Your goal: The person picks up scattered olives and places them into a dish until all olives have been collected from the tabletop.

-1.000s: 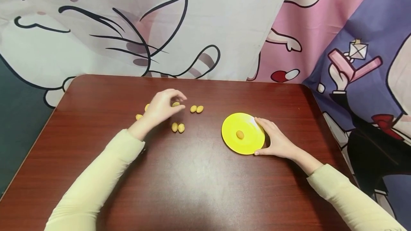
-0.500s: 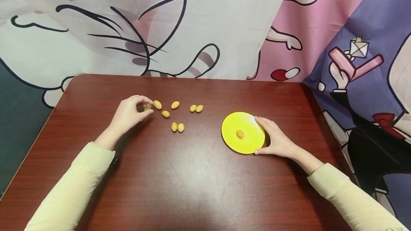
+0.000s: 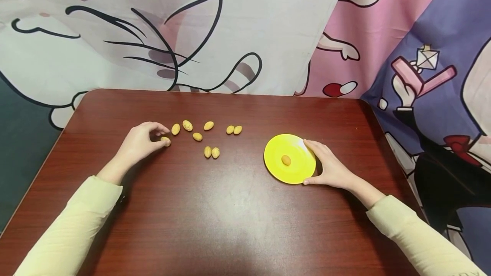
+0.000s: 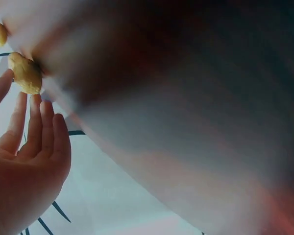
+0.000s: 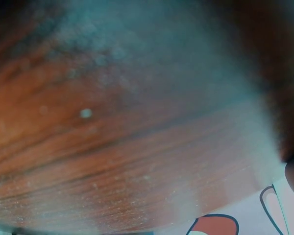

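Several small yellow oval fruit-like pieces lie loosely on the brown table. At the left end, my left hand (image 3: pixel 139 140) reaches around the nearest piece (image 3: pixel 166 141), thumb beside it and fingers apart above. In the left wrist view the fingers look nearly straight, their tips close to that lumpy piece (image 4: pixel 25 73); a firm pinch is not visible. A yellow plate (image 3: pixel 276 169) with one orange-yellow piece (image 3: pixel 286 160) in its middle sits further right. My right hand (image 3: pixel 329 166) holds the plate's right rim between thumb and fingers.
Beyond the left hand lie more yellow pieces, among them a front pair (image 3: pixel 212 152) and a back pair (image 3: pixel 234 130). The brown table (image 3: pixel 238 220) ends at a printed cloth (image 3: pixel 284 33) behind it. The right wrist view shows mostly blurred tabletop.
My left hand has moved left, past several yellow pieces, and down to the leftmost one. The right hand and plate have stayed in place.
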Available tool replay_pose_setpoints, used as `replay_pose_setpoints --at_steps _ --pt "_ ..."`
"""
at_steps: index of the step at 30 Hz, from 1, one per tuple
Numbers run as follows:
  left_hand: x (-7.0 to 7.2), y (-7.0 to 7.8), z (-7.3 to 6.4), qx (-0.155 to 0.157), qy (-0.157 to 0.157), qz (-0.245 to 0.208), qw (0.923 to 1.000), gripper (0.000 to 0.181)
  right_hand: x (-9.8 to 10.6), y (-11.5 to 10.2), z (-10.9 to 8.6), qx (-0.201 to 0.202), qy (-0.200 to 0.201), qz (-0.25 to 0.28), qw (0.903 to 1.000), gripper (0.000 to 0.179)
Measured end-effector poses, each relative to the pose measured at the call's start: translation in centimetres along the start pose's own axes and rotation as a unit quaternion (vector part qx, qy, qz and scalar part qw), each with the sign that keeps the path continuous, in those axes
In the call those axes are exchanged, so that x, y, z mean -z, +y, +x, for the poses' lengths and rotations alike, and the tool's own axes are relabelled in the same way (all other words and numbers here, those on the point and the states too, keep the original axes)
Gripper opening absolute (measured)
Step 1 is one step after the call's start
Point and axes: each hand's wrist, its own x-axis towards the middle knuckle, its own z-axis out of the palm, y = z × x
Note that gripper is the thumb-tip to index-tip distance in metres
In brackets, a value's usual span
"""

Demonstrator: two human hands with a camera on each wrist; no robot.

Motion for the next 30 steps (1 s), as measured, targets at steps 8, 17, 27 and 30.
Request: replay_pose_setpoints --at_steps 8,17,27,30 --pt "0.4 -0.6 -0.1 0.029 -0.039 -0.011 0.9987 0.029 -0.2 0.2 0.0 0.0 0.005 0.001 1.0 0.127" --pt "0.8 -0.5 -0.3 0.049 -0.044 0.003 0.9978 0.029 -0.1 0.0 0.1 0.005 0.011 -0.001 0.9999 0.127" --pt "0.2 0.9 0.3 0.038 -0.015 -0.02 0.9989 0.031 0.1 -0.2 0.1 -0.008 0.0 0.004 1.0 0.126" --pt "-0.3 1.6 0.7 0.036 -0.013 -0.025 0.999 0.032 0.1 -0.2 0.0 -0.007 -0.001 0.004 1.0 0.126"
